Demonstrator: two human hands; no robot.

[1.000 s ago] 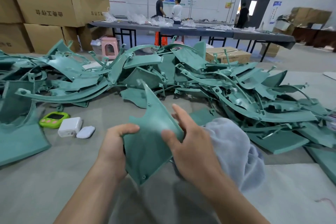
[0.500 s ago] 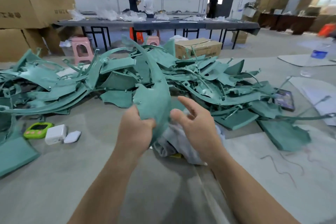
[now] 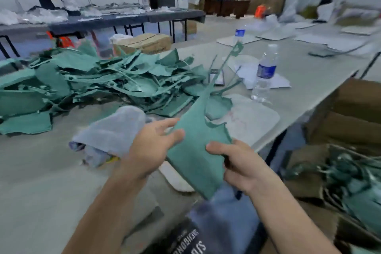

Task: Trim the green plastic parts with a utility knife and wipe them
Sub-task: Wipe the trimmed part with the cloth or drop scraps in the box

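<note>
I hold a green plastic part (image 3: pixel 195 150) above the table's right edge; its thin arm reaches up and away to a tip near the bottles. My right hand (image 3: pixel 241 168) grips the part's right edge, thumb on top. My left hand (image 3: pixel 150 146) has straight fingers and only touches the part's left edge. A crumpled grey cloth (image 3: pixel 115 132) lies on the table just left of my left hand, with something yellow (image 3: pixel 112 159) poking out under it. A big pile of green parts (image 3: pixel 103 80) covers the table behind. No utility knife is clearly visible.
A cardboard box (image 3: pixel 309 156) with green parts inside stands on the floor at the right, below the table edge. A water bottle (image 3: pixel 265 72), a phone (image 3: pixel 216 76) and white sheets (image 3: pixel 247 121) lie on the table's right side. Two people stand far back left.
The view has swung right. The green part went from my left hand's grip into my right hand and moved right, toward the table edge. My left hand's fingers have straightened.
</note>
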